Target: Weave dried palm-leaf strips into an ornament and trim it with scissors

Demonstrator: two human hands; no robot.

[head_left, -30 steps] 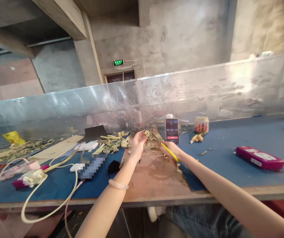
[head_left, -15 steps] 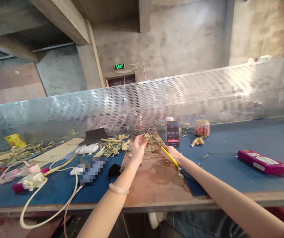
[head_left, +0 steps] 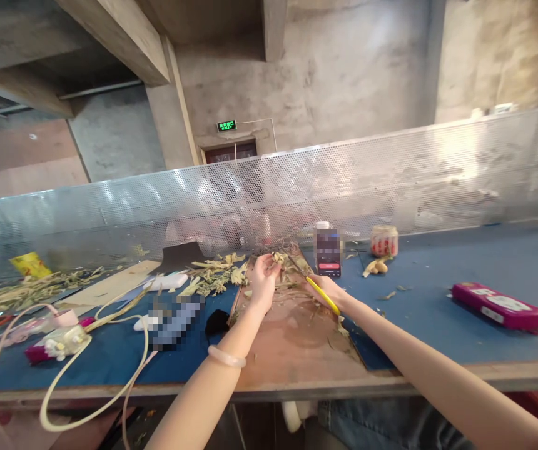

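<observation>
Over a brown board (head_left: 292,356), my left hand (head_left: 265,275) pinches a dried pale-yellow plant piece (head_left: 279,257) between its fingertips. Yellow-handled scissors (head_left: 321,294) are in my right hand (head_left: 329,289), their dark blades pointing up and left toward that piece. I cannot tell whether the blades touch it. Dried plant scraps lie on the board around and beyond both hands. Left of the board is a heap of dried leafy plants (head_left: 219,278).
A phone (head_left: 328,253) stands upright behind my right hand. Farther right are a jar (head_left: 384,241), ginger-like pieces (head_left: 376,268) and a magenta box (head_left: 498,306). Cables (head_left: 95,369), a power strip (head_left: 60,344) and a yellow packet (head_left: 30,265) lie left. A perforated metal screen (head_left: 367,169) runs behind.
Almost nothing differs. Both hands keep their places, with the plant piece and the scissors still held; the whole view has shifted very slightly.
</observation>
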